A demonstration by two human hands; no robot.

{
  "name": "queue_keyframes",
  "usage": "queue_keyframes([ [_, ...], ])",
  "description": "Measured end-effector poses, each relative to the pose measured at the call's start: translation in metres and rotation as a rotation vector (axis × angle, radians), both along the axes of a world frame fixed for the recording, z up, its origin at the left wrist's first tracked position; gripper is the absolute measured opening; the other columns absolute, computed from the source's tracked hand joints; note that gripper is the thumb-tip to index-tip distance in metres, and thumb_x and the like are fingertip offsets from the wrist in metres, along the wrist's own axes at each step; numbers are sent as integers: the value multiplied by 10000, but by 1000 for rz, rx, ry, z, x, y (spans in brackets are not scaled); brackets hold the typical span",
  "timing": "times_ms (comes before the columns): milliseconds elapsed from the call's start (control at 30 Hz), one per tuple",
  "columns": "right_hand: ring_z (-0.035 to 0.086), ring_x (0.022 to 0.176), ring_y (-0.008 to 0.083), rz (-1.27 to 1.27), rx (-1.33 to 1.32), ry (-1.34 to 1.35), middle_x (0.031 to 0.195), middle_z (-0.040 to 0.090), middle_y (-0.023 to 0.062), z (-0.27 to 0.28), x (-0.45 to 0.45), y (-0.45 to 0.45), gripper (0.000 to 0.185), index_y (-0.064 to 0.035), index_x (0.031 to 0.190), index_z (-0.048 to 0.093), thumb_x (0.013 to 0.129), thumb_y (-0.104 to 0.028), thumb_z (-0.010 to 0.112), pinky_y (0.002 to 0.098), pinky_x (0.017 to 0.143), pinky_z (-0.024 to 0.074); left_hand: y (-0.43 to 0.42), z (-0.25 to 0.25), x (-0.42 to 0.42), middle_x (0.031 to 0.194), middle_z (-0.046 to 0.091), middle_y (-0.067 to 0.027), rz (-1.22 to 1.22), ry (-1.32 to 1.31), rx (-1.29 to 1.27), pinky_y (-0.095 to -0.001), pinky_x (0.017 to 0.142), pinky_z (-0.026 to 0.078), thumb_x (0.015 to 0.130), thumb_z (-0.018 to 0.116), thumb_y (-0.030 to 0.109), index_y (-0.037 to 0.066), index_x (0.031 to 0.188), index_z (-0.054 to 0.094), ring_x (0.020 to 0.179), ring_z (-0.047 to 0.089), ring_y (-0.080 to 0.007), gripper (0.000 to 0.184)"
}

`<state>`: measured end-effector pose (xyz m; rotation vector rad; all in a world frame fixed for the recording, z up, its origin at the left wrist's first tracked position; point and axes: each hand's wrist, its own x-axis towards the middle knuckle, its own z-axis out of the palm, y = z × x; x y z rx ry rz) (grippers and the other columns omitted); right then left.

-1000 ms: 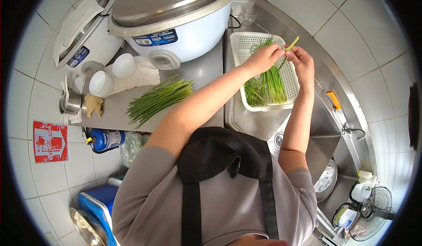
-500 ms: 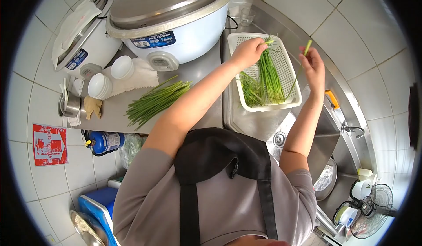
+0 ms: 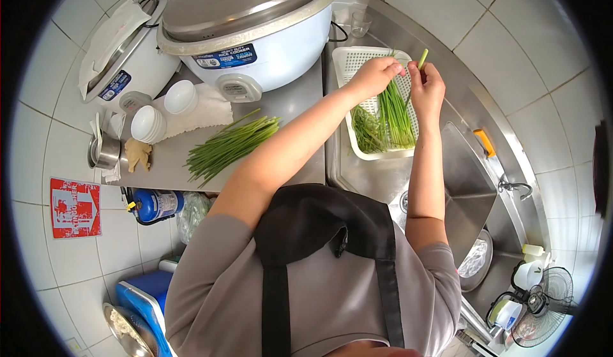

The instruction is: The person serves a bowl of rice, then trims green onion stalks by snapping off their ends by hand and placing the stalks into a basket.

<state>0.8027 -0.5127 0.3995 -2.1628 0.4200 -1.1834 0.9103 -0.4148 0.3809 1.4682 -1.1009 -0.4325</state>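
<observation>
Over the white perforated basket (image 3: 359, 142), my left hand (image 3: 377, 78) is closed on the top end of a bunch of chives (image 3: 396, 122), long thin green stalks hanging down into it. Beside it, my right hand (image 3: 426, 90) pinches a single chive stalk (image 3: 423, 57) between thumb and fingers, its pale green end pointing up. The two hands are close together, fingertips nearly touching. Loose green trimmings (image 3: 368, 130) lie in the basket's left part. A second pile of chives (image 3: 233, 145) rests on the steel counter to the left.
A large rice cooker (image 3: 249, 57) and a smaller one (image 3: 128, 70) stand at the back left, near white bowls (image 3: 148, 125) on a cloth. Right of the basket are a steel sink (image 3: 456, 165), an orange-handled tool (image 3: 484, 143) and a tap (image 3: 514, 188). A fan (image 3: 549, 299) stands lower right.
My right hand has moved left with its chive stalk, closer to my left hand. My left hand has shifted slightly right, still at the top of the bunch.
</observation>
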Motion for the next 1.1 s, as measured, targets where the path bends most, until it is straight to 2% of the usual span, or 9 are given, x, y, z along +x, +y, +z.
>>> queue_keyframes([
  [100,412,502,112,-82,128,37,548,517,68,-15,-2,-15,198,4,811,619,824,-193,622,264,499,364,2,4,5,708,476,44,33,199,-155,-230,635,376,929,460,253,58,895,598,657,422,-80,242],
  [200,416,502,91,283,310,524,578,530,8,-26,-9,-11,239,-4,909,652,807,-220,645,259,491,358,11,22,11,680,416,66,53,292,-248,-177,568,329,939,446,270,76,920,589,617,361,-26,242],
  [233,416,502,91,282,310,523,578,530,8,-27,-10,-4,239,-4,909,652,807,-220,645,259,491,358,14,29,13,669,394,71,59,338,-303,-163,544,310,941,442,270,86,923,587,605,341,-8,235],
  [300,419,493,63,561,559,570,590,522,-33,-33,-9,7,259,-3,935,658,800,-224,657,234,473,354,17,42,13,664,376,74,63,372,-327,-156,514,292,944,439,261,76,932,576,586,323,3,230],
  [500,402,487,41,627,598,610,592,503,-49,-56,-2,14,185,-26,786,633,810,-208,654,207,444,338,31,67,21,666,362,51,3,551,-671,-177,501,288,947,437,258,37,965,534,567,308,-28,243],
  [567,411,519,41,701,716,413,619,501,-47,-58,-4,17,166,-36,777,615,821,-194,641,207,445,336,38,70,23,664,361,46,3,546,-702,-179,502,286,947,439,268,34,969,519,567,310,-33,249],
  [800,443,508,86,538,1116,154,659,529,2,-69,4,-2,116,7,824,607,835,-106,581,231,452,419,43,67,13,658,363,40,-35,572,-778,-182,501,280,950,429,287,48,967,500,556,300,-40,250],
  [933,439,509,96,384,1025,194,647,514,17,-78,9,-11,117,17,846,601,833,-97,578,240,453,422,36,56,9,651,363,40,-60,538,-767,-182,497,274,954,414,292,59,948,497,545,288,-38,246],
  [1100,430,517,106,290,1178,136,656,487,26,-103,8,-28,146,41,888,594,846,-95,565,264,464,445,44,70,6,622,370,49,-58,532,-845,-185,463,266,951,425,284,56,930,523,534,291,-20,249],
])
